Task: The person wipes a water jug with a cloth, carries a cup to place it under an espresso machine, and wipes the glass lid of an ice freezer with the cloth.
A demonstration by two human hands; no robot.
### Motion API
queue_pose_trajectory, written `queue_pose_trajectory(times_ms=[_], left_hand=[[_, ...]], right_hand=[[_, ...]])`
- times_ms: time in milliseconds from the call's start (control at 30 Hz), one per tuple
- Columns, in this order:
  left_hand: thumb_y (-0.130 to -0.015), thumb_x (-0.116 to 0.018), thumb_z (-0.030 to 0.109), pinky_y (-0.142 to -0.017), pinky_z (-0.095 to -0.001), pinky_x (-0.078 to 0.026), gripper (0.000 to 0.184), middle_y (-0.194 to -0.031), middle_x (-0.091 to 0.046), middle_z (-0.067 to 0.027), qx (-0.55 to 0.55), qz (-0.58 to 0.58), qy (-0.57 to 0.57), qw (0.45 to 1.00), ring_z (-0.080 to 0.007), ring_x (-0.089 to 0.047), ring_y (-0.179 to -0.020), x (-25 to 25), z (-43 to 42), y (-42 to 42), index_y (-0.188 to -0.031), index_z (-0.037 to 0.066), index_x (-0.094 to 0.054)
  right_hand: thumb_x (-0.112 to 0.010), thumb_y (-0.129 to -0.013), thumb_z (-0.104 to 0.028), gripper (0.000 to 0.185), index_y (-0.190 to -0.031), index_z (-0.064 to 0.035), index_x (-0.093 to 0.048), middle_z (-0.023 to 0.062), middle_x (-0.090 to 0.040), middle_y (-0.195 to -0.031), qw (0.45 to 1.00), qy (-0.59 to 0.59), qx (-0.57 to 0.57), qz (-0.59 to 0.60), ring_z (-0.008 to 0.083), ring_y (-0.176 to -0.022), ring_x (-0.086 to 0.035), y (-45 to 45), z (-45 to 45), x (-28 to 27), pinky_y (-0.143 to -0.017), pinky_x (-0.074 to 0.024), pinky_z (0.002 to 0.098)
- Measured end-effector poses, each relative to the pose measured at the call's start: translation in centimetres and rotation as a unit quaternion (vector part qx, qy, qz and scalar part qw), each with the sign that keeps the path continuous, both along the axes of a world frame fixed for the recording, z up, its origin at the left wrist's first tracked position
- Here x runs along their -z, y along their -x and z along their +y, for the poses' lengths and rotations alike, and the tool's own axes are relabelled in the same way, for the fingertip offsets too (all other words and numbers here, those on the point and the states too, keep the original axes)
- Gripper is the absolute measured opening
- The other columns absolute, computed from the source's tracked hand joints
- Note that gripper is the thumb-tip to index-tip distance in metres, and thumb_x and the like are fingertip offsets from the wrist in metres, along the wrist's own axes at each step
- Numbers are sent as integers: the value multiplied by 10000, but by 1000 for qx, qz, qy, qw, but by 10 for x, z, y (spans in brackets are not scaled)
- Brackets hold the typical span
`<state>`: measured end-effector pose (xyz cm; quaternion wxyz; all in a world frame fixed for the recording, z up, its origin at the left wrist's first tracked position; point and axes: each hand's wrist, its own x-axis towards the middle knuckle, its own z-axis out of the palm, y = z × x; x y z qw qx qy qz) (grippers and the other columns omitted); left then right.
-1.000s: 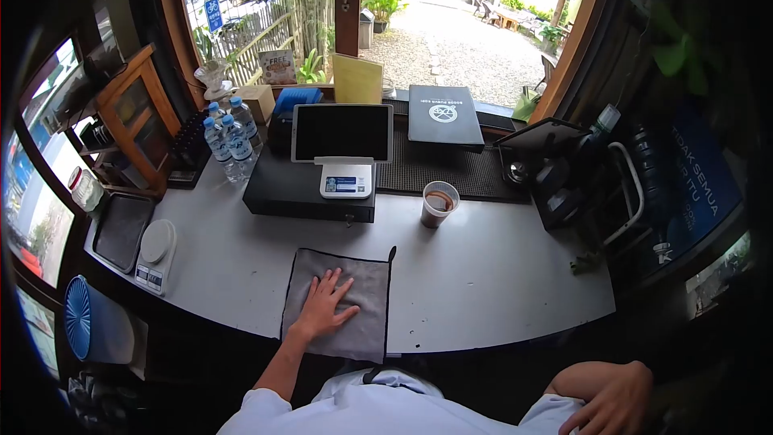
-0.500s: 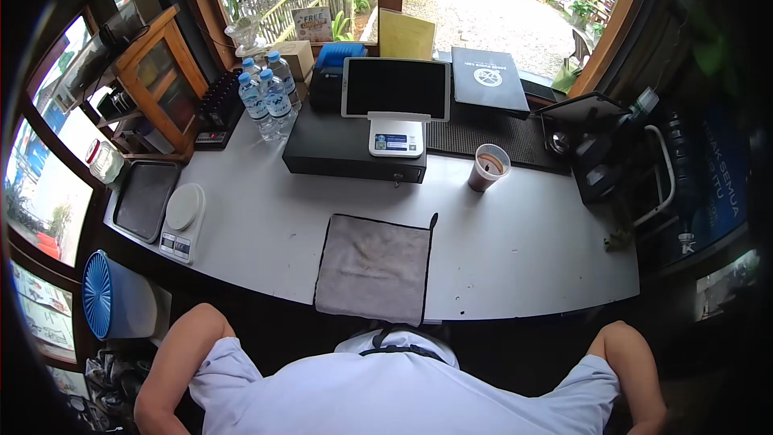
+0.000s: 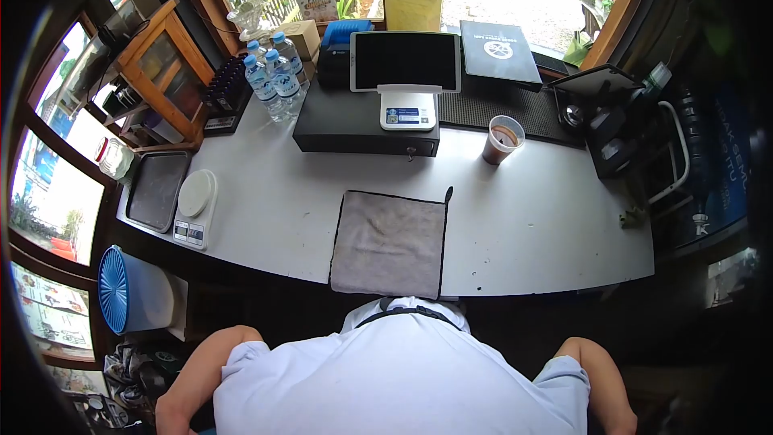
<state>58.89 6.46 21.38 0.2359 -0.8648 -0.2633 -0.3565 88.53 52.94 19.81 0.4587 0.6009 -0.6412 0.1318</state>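
Neither of my hands shows; both arms hang at my sides and leave the frame at the bottom left and bottom right. A grey cloth (image 3: 389, 244) with a black edge lies flat on the white counter (image 3: 270, 217), its near edge at the counter's front. Right of centre stands a clear plastic cup (image 3: 502, 141) with some brown drink in it. Behind the cloth, a tablet (image 3: 405, 62) on a white stand rests on a black cash drawer (image 3: 362, 129).
Several water bottles (image 3: 282, 76) stand left of the tablet. A white kitchen scale (image 3: 196, 205) and a dark tray (image 3: 159, 189) are at the left. A black menu folder (image 3: 499, 50) lies at the back. A blue-lidded container (image 3: 138, 290) is below the counter's left end.
My left hand has come off the cloth and dropped out of view. My right hand, earlier at the bottom right, is also out of view. The view has shifted.
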Motion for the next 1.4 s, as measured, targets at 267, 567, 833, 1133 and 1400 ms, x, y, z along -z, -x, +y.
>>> queue_pose_trajectory(times_ms=[267,567,833,1133,1400], left_hand=[[-924,-700,399,-1074,-553,-369,398,-1288,-650,-188,123,-376,393,830,-429,-571,-1255,26,108,50,-1147,70,-729],[-804,-744,573,-1091,-692,-179,676,-1358,-601,-233,295,-302,383,821,-543,-434,-1332,50,173,41,-1238,56,-710],[-866,-768,268,-1051,-514,-399,478,-1295,-636,-238,409,-450,357,709,-384,-561,-1274,91,195,29,-1240,-16,-681],[-949,-662,362,-1171,-431,-301,584,-1492,-440,-259,-378,-446,528,616,-408,-384,-1418,201,233,48,-1424,55,-515],[-949,-669,296,-1135,-451,-348,420,-1454,-504,-200,-523,-439,367,631,-361,-447,-1377,273,281,46,-1299,71,-612]], right_hand=[[-752,-874,-442,375,-1109,-150,-758,101,-688,-1148,806,46,-284,-518,275,-1063,-611,176,5,0,-889,-436,468],[-603,-1003,-292,335,-1137,-9,-724,261,-664,-1191,663,33,-466,-585,461,-1261,-539,241,-35,43,-1051,-397,573],[-556,-996,-396,463,-1408,-185,-555,170,-409,-1533,736,111,367,-558,343,-1443,-353,312,-80,280,-1176,-271,493],[-607,-906,-545,654,-1486,-279,-467,150,-289,-1608,705,23,509,-493,337,-1498,-236,242,-3,292,-1203,-99,586],[-634,-775,-736,939,-1552,-294,-349,177,-172,-1643,631,14,569,-527,341,-1529,-121,213,70,286,-1216,-46,572]])
